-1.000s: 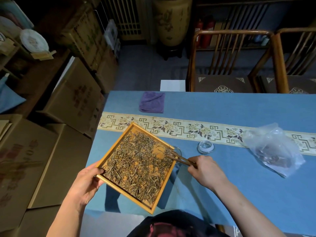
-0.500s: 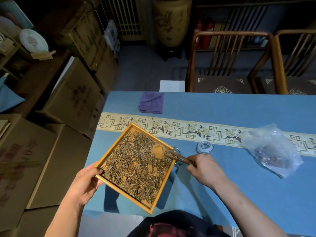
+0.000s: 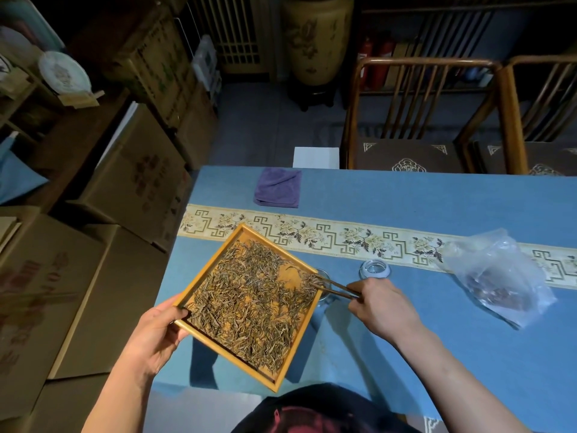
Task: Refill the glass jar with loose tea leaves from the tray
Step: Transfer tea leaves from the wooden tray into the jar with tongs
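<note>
Tweezers (image 3: 338, 287) of dark wood sit pinched in the right hand (image 3: 379, 303), their tips reaching left into the loose tea leaves (image 3: 249, 307) at the right corner of the tray (image 3: 246, 233). Just beneath those tips, half hidden behind the tray's edge, stands the glass jar (image 3: 324, 287) on the worktop (image 3: 406, 354). The left hand (image 3: 156, 335) grips the tray's left corner, thumb over the rim and fingers underneath, holding it lifted and tilted so that it casts a shadow on the blue cloth. Against the frame of half a second ago, both hands hold as they did; the tweezers' tips lie a little nearer the tray's right edge and the jar, and the leaves there look slightly more bunched. Just beyond the right hand rests the jar's glass lid (image 3: 374, 269), apart from the jar. Farther right lies a crumpled clear plastic bag (image 3: 499, 276) with dark contents. Well beyond the tray, near the worktop's far edge, lies a folded purple cloth (image 3: 278, 187).
</note>
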